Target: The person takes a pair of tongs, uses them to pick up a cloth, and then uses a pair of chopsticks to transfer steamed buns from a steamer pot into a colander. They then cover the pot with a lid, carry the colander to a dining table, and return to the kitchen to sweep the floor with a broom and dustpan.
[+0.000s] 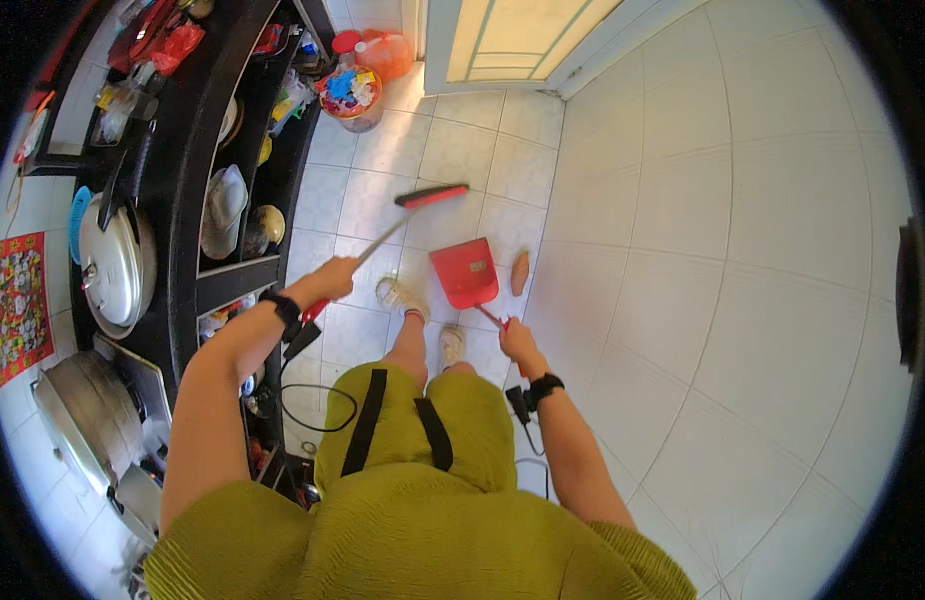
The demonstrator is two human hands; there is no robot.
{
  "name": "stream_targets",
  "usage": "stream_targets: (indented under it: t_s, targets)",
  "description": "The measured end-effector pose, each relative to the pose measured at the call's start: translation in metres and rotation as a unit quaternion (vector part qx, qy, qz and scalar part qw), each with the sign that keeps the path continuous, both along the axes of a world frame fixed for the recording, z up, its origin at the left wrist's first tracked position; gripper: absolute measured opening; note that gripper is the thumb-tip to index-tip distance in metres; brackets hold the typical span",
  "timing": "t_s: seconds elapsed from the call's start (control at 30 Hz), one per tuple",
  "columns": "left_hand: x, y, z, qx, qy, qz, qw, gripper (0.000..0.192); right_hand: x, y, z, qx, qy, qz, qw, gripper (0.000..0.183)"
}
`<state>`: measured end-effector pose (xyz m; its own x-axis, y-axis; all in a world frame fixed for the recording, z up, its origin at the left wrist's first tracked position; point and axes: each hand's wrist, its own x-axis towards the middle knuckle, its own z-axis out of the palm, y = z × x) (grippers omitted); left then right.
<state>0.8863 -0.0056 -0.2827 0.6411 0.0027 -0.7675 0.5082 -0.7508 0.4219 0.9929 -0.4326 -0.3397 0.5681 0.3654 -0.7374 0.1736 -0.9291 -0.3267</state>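
Observation:
My left hand [331, 279] grips the handle of a broom [435, 196], whose red head and dark bristles rest on the tiled floor ahead of my feet. The broom's metal shaft slants up to the right from my fist. In my right hand [520, 343] is the handle of a red dustpan [465, 271]. Its pan lies ahead of my shoes, its wide mouth turned toward the broom head, with a small pale label on it. Beside the pan, near the wall, lies an orange-brown oblong object [519, 273] that I cannot identify for certain.
Black shelving [237, 289] lines the left side, bearing a lidded metal pan [116, 262] and a large steamer pot [91, 412]. A full waste bin [352, 101] stands near the door [519, 45]. White tiled wall [680, 225] rises close on my right.

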Motion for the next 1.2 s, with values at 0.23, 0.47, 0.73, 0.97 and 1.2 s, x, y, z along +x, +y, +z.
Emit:
stream_targets:
  t_s: [0.23, 0.47, 0.73, 0.97, 1.2]
  targets:
    - [-0.181, -0.071, 0.064, -0.049, 0.010, 0.101, 0.994, 0.044, 0.015, 0.020, 0.024, 0.001, 0.083, 0.011, 0.997, 0.030]
    - [-0.290, -0.156, 0.110, -0.110, 0.084, 0.461, 0.877, 0.052, 0.021, -0.043, -0.065, 0.095, 0.011, 0.089, 0.991, 0.025]
    - [-0.413, -0.283, 0.132, -0.135, 0.078, 0.781, 0.604, 0.040, 0.007, 0.016, 0.007, 0.067, 0.089, 0.162, 0.980, 0.027]
    - [-0.553, -0.384, 0.103, -0.259, 0.048, 0.932, 0.248, 0.017, -0.020, 0.041, 0.022, 0.093, -0.027, 0.433, 0.896, 0.029]
    - [-0.682, -0.395, 0.081, -0.286, 0.036, 0.953, 0.091, 0.022, -0.089, 0.083, 0.050, 0.060, 0.009, 0.464, 0.884, 0.027]
